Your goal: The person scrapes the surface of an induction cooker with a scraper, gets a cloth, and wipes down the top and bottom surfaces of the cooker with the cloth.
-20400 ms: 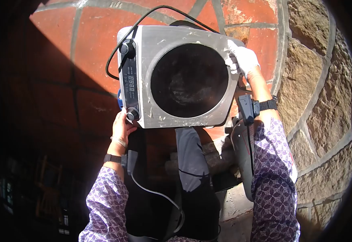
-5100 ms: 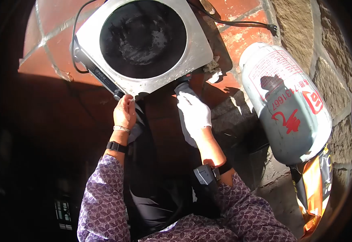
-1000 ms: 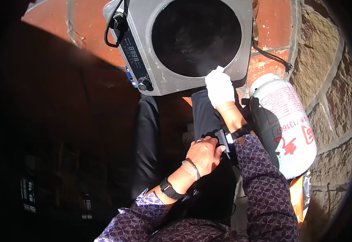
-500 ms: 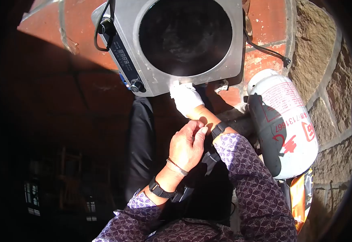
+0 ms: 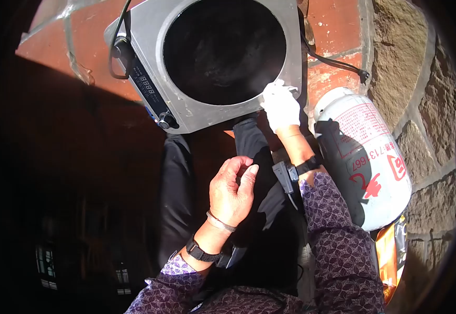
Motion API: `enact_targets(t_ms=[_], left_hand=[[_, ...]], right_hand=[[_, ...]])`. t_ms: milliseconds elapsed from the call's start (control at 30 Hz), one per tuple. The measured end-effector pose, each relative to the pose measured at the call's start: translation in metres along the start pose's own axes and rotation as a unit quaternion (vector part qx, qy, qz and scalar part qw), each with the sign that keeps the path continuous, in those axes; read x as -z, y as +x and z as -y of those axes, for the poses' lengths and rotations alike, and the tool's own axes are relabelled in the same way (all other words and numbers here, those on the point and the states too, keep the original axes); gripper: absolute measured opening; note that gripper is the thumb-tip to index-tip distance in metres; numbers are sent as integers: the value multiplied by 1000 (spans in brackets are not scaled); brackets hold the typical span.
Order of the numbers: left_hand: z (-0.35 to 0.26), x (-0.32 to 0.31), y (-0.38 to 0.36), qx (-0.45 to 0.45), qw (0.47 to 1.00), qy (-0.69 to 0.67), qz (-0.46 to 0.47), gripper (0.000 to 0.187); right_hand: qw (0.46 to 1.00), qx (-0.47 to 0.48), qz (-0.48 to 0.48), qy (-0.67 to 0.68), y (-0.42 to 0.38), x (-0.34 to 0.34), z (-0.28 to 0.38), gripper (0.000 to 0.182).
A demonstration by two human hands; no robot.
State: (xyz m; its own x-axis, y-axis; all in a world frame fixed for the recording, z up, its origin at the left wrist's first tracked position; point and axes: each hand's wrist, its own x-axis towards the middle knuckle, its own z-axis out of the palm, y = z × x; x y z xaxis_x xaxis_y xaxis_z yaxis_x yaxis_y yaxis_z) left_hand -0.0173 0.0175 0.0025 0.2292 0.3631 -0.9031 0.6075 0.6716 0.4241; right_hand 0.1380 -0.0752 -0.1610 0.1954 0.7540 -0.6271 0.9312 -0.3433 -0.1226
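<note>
A silver cooktop (image 5: 196,118) with a round black glass plate (image 5: 225,52) lies at the top centre. My right hand (image 5: 280,107), in a white glove, touches its lower right edge beside the glass. The gloved fingers are bunched, and what they hold, if anything, cannot be made out. My left hand (image 5: 233,191) is bare and hovers below the cooktop, over my dark trousers. Its fingers curl toward the thumb, with nothing visible between them. A knob (image 5: 167,121) and a display (image 5: 147,85) sit on the cooktop's left panel.
A white gas cylinder (image 5: 364,162) with red writing lies at the right, beside a stone surface (image 5: 398,57). A black cable with a plug (image 5: 364,76) runs right of the cooktop over red tiles (image 5: 335,29). An orange packet (image 5: 387,256) is at the lower right.
My right hand has moved right and up along the cooktop's edge, away from my left hand. My left hand has shifted slightly left and down. The view has shifted a little.
</note>
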Motion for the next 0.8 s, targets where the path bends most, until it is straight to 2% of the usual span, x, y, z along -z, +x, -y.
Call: enact_targets(t_ms=[33, 100, 167, 200, 233, 267, 300, 333, 367, 433, 467, 500, 533, 567, 600, 633, 667, 700, 800], left_hand=[[0, 0, 0, 2, 1000, -6, -1, 11], [0, 1, -1, -1, 1000, -5, 1, 11], [0, 2, 1, 1, 1000, -6, 0, 11], [-1, 2, 0, 1, 1000, 2, 2, 11], [-1, 1, -1, 1, 1000, 10, 4, 11], [1, -1, -2, 14, 1000, -7, 8, 11], [1, -1, -2, 14, 1000, -7, 8, 11], [0, -2, -2, 15, 1000, -4, 10, 11], [-1, -3, 0, 12, 1000, 0, 12, 11], [0, -2, 2, 1, 1000, 3, 9, 12], [0, -2, 0, -6, 1000, 4, 7, 13], [0, -3, -1, -6, 1000, -1, 5, 13], [0, -3, -1, -2, 1000, -13, 5, 13], [-2, -3, 0, 2, 1000, -26, 5, 13], [-5, -2, 2, 3, 1000, -19, 11, 13], [-7, -2, 4, 0, 1000, -25, 7, 13], [-9, -2, 4, -7, 1000, -25, 7, 12], [-9, -2, 2, -11, 1000, -23, 9, 11], [-6, -1, 4, -3, 1000, -29, 8, 11]], right_hand=[[968, 78, 141, -193, 7, 3, 19, 19], [981, 35, 132, -139, 4, 4, 16, 30], [996, -19, 70, -47, 27, 10, -12, 29], [976, -114, 55, 176, 50, 17, -33, 25], [995, -50, -76, 29, 79, -27, -72, 15], [990, -74, -90, -75, 106, -7, -93, 10], [987, -5, -146, 61, 136, 34, -108, 15], [952, -152, -104, 244, 158, 79, -97, 20], [933, -147, -154, 290, 168, 71, -100, 29], [960, -100, -252, 73, 179, 96, -97, 28], [959, -159, -145, 187, 170, 110, -82, 37], [986, -61, -130, 82, 149, 98, -77, 52], [988, -95, -62, 104, 129, 85, -66, 62], [986, -90, -11, 136, 97, 68, -58, 64], [943, -227, 109, 217, 76, 83, -34, 59], [987, -44, 12, 155, 32, 30, -52, 52], [996, 65, -51, 45, 3, 6, -49, 48], [989, -21, 118, 83, -9, 3, -39, 47], [998, -6, 22, 58, 22, 6, -49, 34]])
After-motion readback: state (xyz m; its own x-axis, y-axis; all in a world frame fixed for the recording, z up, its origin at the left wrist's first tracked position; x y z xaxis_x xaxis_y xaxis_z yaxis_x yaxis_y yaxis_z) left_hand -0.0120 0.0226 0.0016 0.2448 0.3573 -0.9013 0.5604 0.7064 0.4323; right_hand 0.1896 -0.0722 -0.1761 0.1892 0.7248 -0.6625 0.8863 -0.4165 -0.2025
